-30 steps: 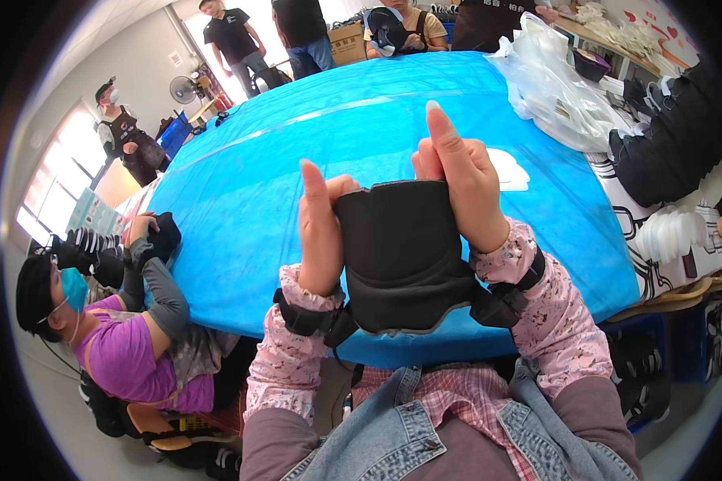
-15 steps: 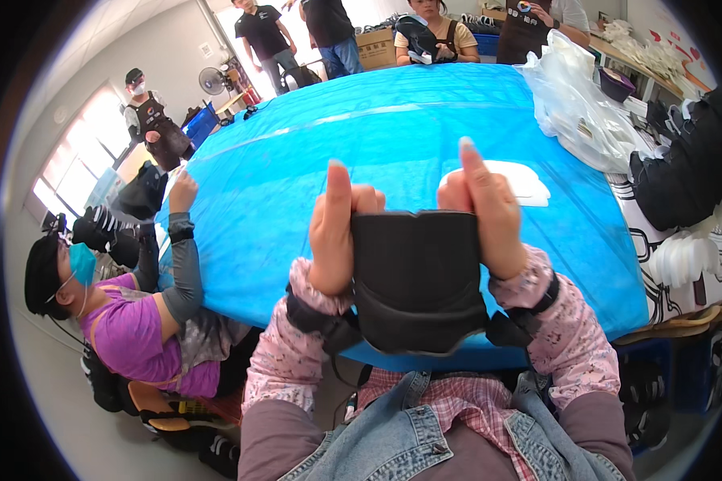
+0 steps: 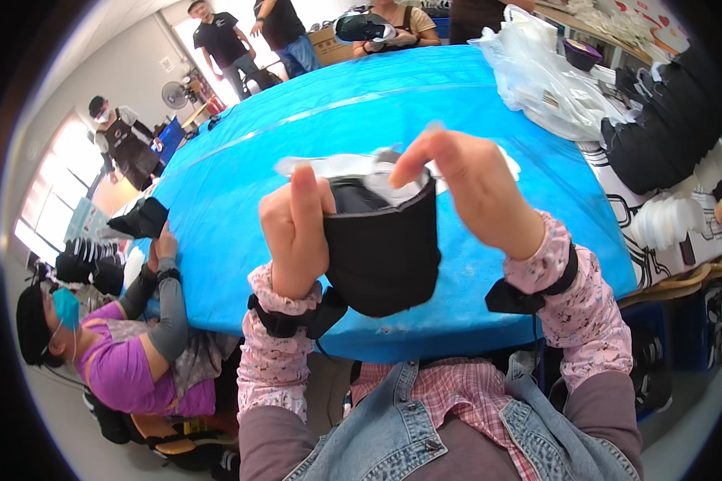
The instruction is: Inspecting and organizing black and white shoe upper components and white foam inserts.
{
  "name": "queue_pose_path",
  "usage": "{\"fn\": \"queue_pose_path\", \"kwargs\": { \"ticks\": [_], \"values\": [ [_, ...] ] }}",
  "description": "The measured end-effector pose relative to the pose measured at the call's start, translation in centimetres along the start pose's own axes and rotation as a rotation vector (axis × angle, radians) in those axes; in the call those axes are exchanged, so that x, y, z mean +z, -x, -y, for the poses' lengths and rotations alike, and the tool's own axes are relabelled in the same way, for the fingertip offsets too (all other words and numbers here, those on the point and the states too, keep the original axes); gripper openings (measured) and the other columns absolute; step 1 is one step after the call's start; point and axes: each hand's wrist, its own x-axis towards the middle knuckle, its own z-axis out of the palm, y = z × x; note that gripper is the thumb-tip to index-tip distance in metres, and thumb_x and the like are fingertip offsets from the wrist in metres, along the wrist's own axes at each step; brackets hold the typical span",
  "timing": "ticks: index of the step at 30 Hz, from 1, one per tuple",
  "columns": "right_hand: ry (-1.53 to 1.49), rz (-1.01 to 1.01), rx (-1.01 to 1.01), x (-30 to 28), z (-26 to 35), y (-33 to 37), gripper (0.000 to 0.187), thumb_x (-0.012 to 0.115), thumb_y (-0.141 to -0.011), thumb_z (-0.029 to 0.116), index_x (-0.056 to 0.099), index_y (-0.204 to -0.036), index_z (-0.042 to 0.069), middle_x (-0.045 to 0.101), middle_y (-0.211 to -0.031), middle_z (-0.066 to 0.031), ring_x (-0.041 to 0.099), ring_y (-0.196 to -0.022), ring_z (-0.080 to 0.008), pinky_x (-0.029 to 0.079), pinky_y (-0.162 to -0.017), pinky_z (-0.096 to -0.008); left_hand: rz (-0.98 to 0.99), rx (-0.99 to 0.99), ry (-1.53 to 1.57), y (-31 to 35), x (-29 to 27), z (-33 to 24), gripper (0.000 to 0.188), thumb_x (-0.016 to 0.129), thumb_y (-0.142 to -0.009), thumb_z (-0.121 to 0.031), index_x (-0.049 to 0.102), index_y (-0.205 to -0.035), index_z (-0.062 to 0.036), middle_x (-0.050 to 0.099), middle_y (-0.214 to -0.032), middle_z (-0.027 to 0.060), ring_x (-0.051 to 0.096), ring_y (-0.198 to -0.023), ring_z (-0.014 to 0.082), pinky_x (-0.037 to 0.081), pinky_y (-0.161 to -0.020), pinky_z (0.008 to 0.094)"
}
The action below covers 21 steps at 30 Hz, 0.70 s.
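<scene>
My left hand [image 3: 294, 228] grips the left rim of a black shoe upper [image 3: 383, 260], thumb raised and fingers curled over the edge. The upper hangs like a cup above the table, its opening facing up and away. White lining [image 3: 409, 192] shows inside and along the far side of that opening. At the right of the opening, my right hand [image 3: 469, 184] is bent inward, its fingertips pinched at the white lining. Part of this grip is hidden by the hand itself. Behind the upper, a white flat piece [image 3: 507, 164] lies on the blue table cover [image 3: 257, 216].
A clear plastic bag [image 3: 537, 88] lies at the far right, near a pile of black uppers [image 3: 658, 132] and stacked white pieces [image 3: 666, 220]. To my left sits a co-worker [image 3: 128, 345] with a black upper [image 3: 140, 218]. Other people stand or sit beyond the table.
The upper has shifted left and up and turned, now showing its opening and white lining. My right hand has left its right edge and curled inward over the rim.
</scene>
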Motion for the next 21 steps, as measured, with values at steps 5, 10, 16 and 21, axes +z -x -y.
{"fn": "queue_pose_path", "kwargs": {
  "ticks": [5, 10, 16, 21],
  "values": [
    [0.335, 0.000, -0.224, 2.2, 3.1, -0.2, 0.026, 0.050, -0.087, 0.019, 0.057, -0.068, 0.004, 0.055, -0.058, -0.0104, 0.055, -0.053, -0.0274, 0.043, -0.048, -0.0329, -0.029, 0.246, -0.174, 0.4, 1.1, -1.9, 0.042, 0.038, -0.093, -0.017, 0.041, -0.054, -0.0033, 0.042, -0.050, 0.0085, 0.040, -0.042, 0.0246, 0.030, -0.045, 0.0317],
    [-0.238, -0.103, -0.075, 3.5, 2.6, 0.9, 0.035, 0.050, -0.089, 0.026, 0.057, -0.060, 0.006, 0.055, -0.055, -0.0119, 0.053, -0.050, -0.0310, 0.041, -0.044, -0.0369, -0.282, -0.233, 0.222, 3.5, 2.6, -1.6, 0.052, 0.032, -0.095, -0.037, 0.052, -0.060, -0.0032, 0.047, -0.054, 0.0040, 0.043, -0.051, 0.0127, 0.032, -0.049, 0.0285],
    [-0.179, 0.023, -0.077, 2.9, 1.4, 1.1, 0.044, 0.042, -0.093, 0.027, 0.047, -0.057, 0.002, 0.042, -0.049, -0.0147, 0.043, -0.043, -0.0320, 0.032, -0.040, -0.0364, -0.102, 0.004, 0.858, 3.3, -0.6, 0.7, 0.060, 0.026, -0.094, -0.049, 0.044, -0.058, -0.0055, 0.042, -0.057, 0.0017, 0.036, -0.058, 0.0089, 0.027, -0.052, 0.0253],
    [0.142, -0.043, -0.063, 0.4, 2.0, 0.2, 0.048, 0.044, -0.093, 0.026, 0.046, -0.053, 0.000, 0.043, -0.047, -0.0147, 0.045, -0.043, -0.0312, 0.034, -0.042, -0.0362, -0.133, -0.004, -0.059, 2.0, 3.2, -1.5, 0.057, 0.025, -0.094, -0.052, 0.024, -0.055, -0.0099, 0.029, -0.055, -0.0019, 0.026, -0.052, 0.0082, 0.017, -0.049, 0.0267]
  ]
}}
